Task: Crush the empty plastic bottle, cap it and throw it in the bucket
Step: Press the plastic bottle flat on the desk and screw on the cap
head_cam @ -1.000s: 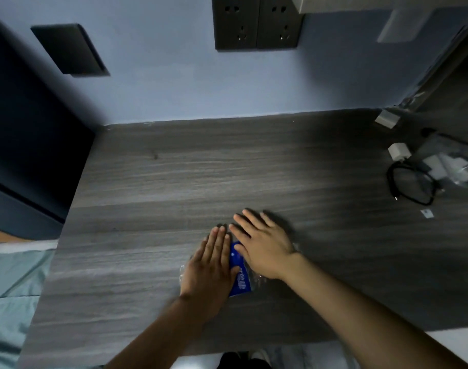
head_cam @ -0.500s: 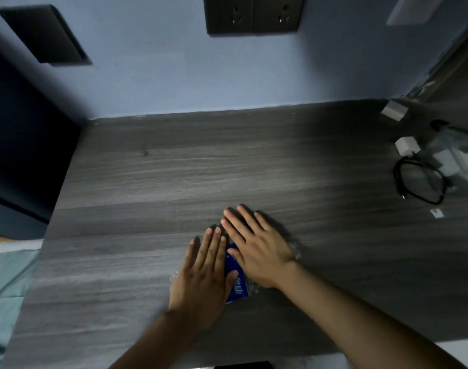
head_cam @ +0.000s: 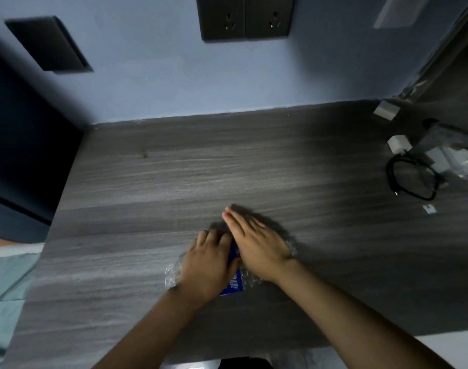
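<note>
The clear plastic bottle (head_cam: 235,282) with its blue label was pinned flat on the grey wooden table (head_cam: 174,177), pressed under the left hand (head_cam: 207,265), whose fingers were curled over it, and the right hand (head_cam: 259,245), which was laid flat, fingers extended.
</note>
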Tool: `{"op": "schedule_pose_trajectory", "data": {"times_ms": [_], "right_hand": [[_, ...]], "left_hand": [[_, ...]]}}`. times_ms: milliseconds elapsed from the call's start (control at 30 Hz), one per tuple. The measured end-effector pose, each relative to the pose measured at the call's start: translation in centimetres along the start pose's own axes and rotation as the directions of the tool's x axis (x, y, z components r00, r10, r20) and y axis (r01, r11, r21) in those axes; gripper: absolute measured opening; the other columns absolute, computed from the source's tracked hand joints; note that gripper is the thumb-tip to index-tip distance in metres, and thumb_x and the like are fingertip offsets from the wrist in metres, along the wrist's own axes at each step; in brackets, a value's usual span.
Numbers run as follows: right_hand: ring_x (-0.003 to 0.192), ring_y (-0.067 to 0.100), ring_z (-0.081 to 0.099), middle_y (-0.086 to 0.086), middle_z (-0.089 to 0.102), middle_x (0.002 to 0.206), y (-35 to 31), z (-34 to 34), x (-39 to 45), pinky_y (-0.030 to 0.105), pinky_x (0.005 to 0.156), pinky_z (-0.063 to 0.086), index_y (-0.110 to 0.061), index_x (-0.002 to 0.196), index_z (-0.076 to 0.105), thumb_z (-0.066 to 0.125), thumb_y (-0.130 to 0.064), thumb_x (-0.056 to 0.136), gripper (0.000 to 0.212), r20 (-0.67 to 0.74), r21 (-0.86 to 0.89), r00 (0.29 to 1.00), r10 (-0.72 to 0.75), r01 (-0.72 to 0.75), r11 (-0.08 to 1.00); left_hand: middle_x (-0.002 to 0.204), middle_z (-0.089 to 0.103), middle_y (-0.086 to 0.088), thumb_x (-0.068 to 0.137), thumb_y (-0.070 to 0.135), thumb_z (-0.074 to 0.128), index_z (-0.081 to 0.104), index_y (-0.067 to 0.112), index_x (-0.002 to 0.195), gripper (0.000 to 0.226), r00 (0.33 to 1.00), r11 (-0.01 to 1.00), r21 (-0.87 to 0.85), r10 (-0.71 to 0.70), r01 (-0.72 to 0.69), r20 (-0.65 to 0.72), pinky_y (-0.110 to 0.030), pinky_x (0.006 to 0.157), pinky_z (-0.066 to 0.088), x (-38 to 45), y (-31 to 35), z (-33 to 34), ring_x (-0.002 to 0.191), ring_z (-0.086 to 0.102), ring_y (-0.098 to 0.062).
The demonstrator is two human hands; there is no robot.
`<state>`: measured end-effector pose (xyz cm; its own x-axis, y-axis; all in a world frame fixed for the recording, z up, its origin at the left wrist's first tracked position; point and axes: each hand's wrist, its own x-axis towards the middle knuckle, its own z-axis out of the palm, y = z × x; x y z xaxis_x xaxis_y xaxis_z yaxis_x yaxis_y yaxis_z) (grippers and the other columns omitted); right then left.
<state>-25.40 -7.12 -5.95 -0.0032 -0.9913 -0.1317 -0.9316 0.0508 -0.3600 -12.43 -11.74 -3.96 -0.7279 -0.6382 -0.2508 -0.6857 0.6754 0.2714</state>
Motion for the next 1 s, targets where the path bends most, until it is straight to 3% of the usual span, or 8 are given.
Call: {"op": "schedule_pose_trajectory", "data": {"times_ms": [67,167,433,533,633,733,833,1000], "right_hand": [[0.139,0.024,0.028,0.007,0.017,0.157,-0.2,-0.3,-0.4,0.032,0.113,0.025,-0.015,0.145,0.010,0.045,-0.005,0.086,0.070,-0.022,0.045,1.000,-0.006,0.007,0.999],[0.129,0.027,0.043,0.005,0.025,0.153,-0.3,-0.7,-0.8,0.037,0.101,0.043,-0.017,0.143,0.023,0.046,0.001,0.084,0.065,-0.099,0.157,0.992,0.075,-0.059,0.986],[0.120,0.027,0.051,0.004,0.034,0.148,-0.4,-1.0,-2.0,0.040,0.097,0.049,-0.018,0.139,0.029,0.045,0.001,0.085,0.060,-0.140,0.313,0.980,0.142,-0.092,0.945],[0.115,0.024,0.054,0.009,0.052,0.133,-0.1,-2.1,-3.2,0.036,0.096,0.048,-0.012,0.130,0.045,0.043,-0.013,0.090,0.040,-0.307,0.393,0.935,0.179,-0.047,0.918],[0.098,0.022,0.062,0.010,0.064,0.111,1.4,-2.9,-5.2,0.028,0.082,0.050,-0.009,0.113,0.060,0.055,-0.018,0.086,0.029,-0.437,0.436,0.851,0.291,-0.083,0.896],[0.094,0.018,0.060,0.004,0.061,0.107,3.6,-2.2,-8.4,0.020,0.076,0.044,-0.014,0.112,0.061,0.065,-0.033,0.078,0.038,-0.243,0.429,0.867,0.435,-0.306,0.850],[0.108,0.015,0.051,-0.001,0.050,0.122,4.7,-0.9,-11.0,0.026,0.087,0.044,-0.020,0.120,0.053,0.069,-0.048,0.069,0.061,0.004,0.302,0.881,0.474,-0.453,0.839],[0.107,0.013,0.052,-0.001,0.052,0.123,4.3,-0.3,-11.4,0.020,0.086,0.040,-0.020,0.114,0.057,0.066,-0.040,0.075,0.045,-0.028,0.266,0.880,0.474,-0.450,0.853]], "left_hand": [[0.134,0.047,-0.004,0.087,0.045,0.046,0.039,0.019,0.131,0.052,0.997,1.000,0.009,0.005,-0.006,0.071,-0.036,0.105,0.038,0.7,0.3,-0.4,0.120,0.043,-0.022],[0.128,0.055,-0.004,0.082,0.039,0.059,0.041,0.021,0.127,0.052,0.990,0.990,-0.136,-0.022,0.041,0.141,-0.038,0.102,0.043,1.4,0.7,-1.2,0.116,0.053,-0.021],[0.105,0.061,0.005,0.079,0.036,0.063,0.055,0.027,0.110,0.033,0.962,0.947,-0.302,-0.022,0.107,0.273,-0.042,0.088,0.052,1.0,1.4,-1.5,0.098,0.060,-0.018],[0.093,0.059,0.009,0.079,0.042,0.062,0.059,0.030,0.095,0.020,0.953,0.941,-0.297,-0.070,0.161,0.295,-0.041,0.091,0.050,0.8,1.1,-1.9,0.097,0.059,-0.017],[0.092,0.060,0.007,0.079,0.041,0.062,0.055,0.035,0.079,0.009,0.947,0.935,-0.295,-0.106,0.199,0.304,-0.041,0.091,0.049,0.7,0.8,-2.4,0.095,0.059,-0.018],[0.093,0.064,0.004,0.078,0.038,0.064,0.054,0.034,0.074,0.012,0.944,0.924,-0.320,-0.107,0.210,0.311,-0.041,0.091,0.050,0.6,0.6,-2.7,0.093,0.061,-0.018],[0.090,0.065,0.006,0.077,0.033,0.067,0.057,0.033,0.075,0.010,0.943,0.905,-0.362,-0.106,0.223,0.317,-0.042,0.092,0.050,0.5,0.6,-2.7,0.092,0.061,-0.016],[0.095,0.070,0.000,0.078,0.028,0.068,0.066,0.026,0.082,0.006,0.941,0.880,-0.422,-0.073,0.217,0.330,-0.045,0.096,0.049,0.0,0.5,-2.6,0.094,0.064,-0.018]]}}
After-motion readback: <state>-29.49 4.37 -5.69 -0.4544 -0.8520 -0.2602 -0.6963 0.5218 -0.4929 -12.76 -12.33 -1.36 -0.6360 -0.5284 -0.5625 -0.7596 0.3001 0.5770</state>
